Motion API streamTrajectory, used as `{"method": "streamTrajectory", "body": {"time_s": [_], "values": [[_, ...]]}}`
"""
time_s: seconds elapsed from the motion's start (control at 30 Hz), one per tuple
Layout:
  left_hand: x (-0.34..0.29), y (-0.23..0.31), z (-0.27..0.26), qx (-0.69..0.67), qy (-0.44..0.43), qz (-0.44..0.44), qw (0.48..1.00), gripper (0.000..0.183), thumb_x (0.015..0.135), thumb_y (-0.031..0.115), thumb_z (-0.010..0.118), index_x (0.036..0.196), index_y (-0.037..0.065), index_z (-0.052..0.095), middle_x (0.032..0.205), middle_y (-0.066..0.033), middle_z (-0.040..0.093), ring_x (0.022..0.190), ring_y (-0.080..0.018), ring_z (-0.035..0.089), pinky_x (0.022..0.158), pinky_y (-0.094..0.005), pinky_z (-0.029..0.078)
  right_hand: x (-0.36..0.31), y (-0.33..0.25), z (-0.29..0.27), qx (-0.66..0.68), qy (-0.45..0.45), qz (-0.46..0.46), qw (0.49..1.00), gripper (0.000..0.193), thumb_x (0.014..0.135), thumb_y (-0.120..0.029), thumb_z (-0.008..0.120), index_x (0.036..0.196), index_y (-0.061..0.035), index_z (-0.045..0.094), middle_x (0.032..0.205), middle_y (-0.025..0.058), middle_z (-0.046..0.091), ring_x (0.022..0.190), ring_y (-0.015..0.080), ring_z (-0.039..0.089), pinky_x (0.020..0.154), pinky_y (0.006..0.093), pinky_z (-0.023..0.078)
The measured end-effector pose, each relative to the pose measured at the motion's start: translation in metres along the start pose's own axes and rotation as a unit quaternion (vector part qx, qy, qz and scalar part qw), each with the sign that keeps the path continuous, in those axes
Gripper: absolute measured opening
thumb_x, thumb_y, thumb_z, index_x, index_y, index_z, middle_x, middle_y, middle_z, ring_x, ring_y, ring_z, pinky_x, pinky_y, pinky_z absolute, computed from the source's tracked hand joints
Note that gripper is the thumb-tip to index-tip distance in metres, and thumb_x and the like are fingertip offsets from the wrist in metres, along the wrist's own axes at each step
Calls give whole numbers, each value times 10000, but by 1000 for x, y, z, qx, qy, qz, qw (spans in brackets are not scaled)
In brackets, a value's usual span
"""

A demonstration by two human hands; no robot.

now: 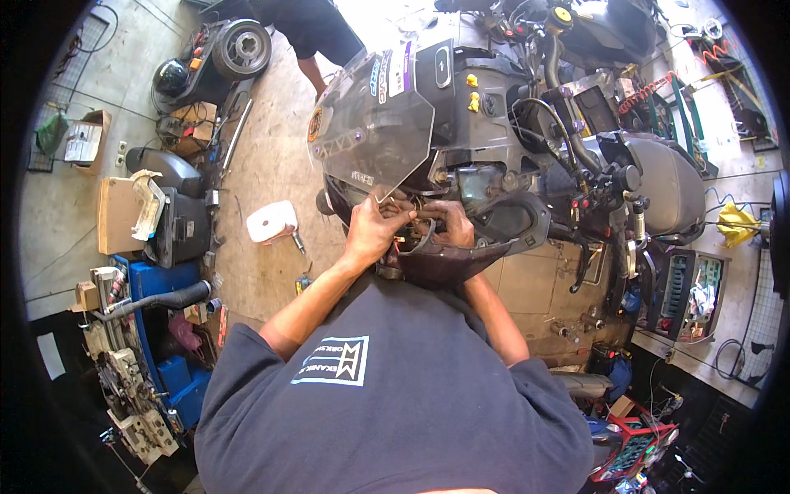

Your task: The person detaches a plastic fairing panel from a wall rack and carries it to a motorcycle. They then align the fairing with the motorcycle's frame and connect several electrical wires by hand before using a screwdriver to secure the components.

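We're looking straight down over our own dark shirt (395, 412) at the front of a scooter (494, 140), and both our hands are buried in the opened nose of it. The wiring (411, 221) sits right between the two hands, just under the tinted windscreen (370, 123) and above the dark maroon panel (448, 259) that juts toward us.

Our left hand (372, 229) is up against the wires from the left, fingers curled in tight, its grip closed on the bundle as far as we can see. Which strand it pinches we cannot tell. Our right hand (451, 222) comes in from the right, fingers bent and pressed together on the same cluster, touching the edge of the maroon panel. The two hands are nearly touching each other.

To the right of the hands, the handlebar (609, 177) with its cables hangs over the grey bodywork. On the floor (271, 165) to the left lies a white container (271, 221), well apart from the hands, with a black helmet (171, 76) and a wheel (244, 48) farther up. Another person's arm (313, 74) reaches down near the windscreen's top edge. A blue bench (164, 284) with metal parts stands at lower left.
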State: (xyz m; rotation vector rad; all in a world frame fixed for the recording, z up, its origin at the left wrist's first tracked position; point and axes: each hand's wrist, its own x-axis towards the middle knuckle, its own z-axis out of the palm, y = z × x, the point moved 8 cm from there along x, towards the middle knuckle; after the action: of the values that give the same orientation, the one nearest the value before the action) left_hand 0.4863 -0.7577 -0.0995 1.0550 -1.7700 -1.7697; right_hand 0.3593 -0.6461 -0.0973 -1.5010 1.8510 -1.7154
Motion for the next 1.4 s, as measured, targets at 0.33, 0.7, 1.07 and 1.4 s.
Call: {"method": "streamTrajectory", "body": {"time_s": [0.33,0.7,1.07,1.4], "values": [[-3,23,-5,173,46,113,977,235,814,74,699,1028,1,636,832,-153,682,676,-248,653,646,-395,510,7,-14,-2,-88,-23,-48,995,416,706,4,746,1113,-50,683,964,123,681,892,310,646,822,402,509],[-10,35,11,209,16,198,958,140,858,44,630,983,-20,636,876,-211,654,837,-396,647,761,-449,503,6,-14,-3,-87,-3,-6,996,253,800,-16,715,1051,-45,722,880,130,620,842,300,610,755,415,518],[-11,35,15,240,13,249,938,119,926,73,624,1004,-11,592,882,-189,664,830,-383,659,729,-438,505,8,-15,2,-73,4,-34,997,167,817,-46,718,976,-30,669,885,139,602,840,330,589,777,448,487],[-3,0,0,163,-35,55,984,124,945,89,604,1006,-19,601,950,-212,668,925,-376,662,831,-442,504,8,-12,11,-91,0,-46,995,143,793,-22,758,904,-29,667,845,130,604,798,318,584,732,425,486]]}}
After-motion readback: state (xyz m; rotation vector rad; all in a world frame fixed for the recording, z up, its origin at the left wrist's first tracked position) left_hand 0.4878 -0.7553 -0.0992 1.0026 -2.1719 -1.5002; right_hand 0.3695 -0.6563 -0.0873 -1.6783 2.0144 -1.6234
